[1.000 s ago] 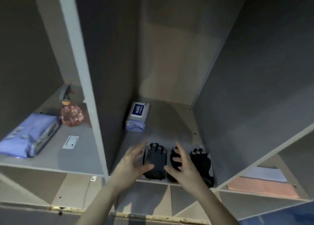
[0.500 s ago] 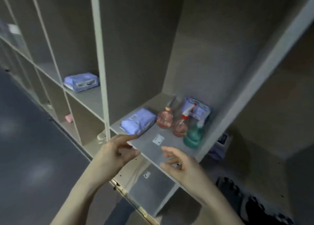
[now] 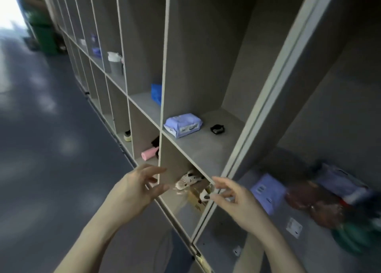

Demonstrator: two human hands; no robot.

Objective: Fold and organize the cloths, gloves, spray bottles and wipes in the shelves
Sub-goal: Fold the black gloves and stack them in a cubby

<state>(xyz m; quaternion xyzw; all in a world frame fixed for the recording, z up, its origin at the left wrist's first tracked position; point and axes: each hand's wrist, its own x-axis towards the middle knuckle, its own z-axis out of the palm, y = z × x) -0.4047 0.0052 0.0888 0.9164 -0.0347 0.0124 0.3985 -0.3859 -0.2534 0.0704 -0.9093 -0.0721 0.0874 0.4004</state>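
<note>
1. Lying crumpled in the lower cubby: pale knit gloves (image 3: pixel 188 180), heaped on a tan box (image 3: pixel 198 198), sitting right between the two hands.
2. Hovering at that cubby's mouth: left hand (image 3: pixel 134 190), fingers spread loosely, holding nothing, fingertips close to the divider edge.
3. Matching it on the other side: right hand (image 3: pixel 235 200), fingers relaxed and slightly curled, also holding nothing, just in front of the box.
4. Resting one shelf up: a lilac wipes pack (image 3: pixel 182 125), lying flat, with a small black item (image 3: pixel 217 129) well apart from it; too small to identify.
5. Blurring past on the right: a shelf (image 3: pixel 309 241) carrying more wipes (image 3: pixel 266 192), pinkish bottles (image 3: pixel 315 202) and something green (image 3: pixel 354 237), crowded together.
6. Showing further left: a pink roll (image 3: pixel 150 153) in a lower cubby and a blue packet (image 3: pixel 156 93) above it.
7. Judging the step: apparently picking the next cubby to tidy, nothing grasped yet.
8. Calling next, most likely, for reaching into the lower cubby, pulling the gloves free of the box, then pairing and laying them flat.
</note>
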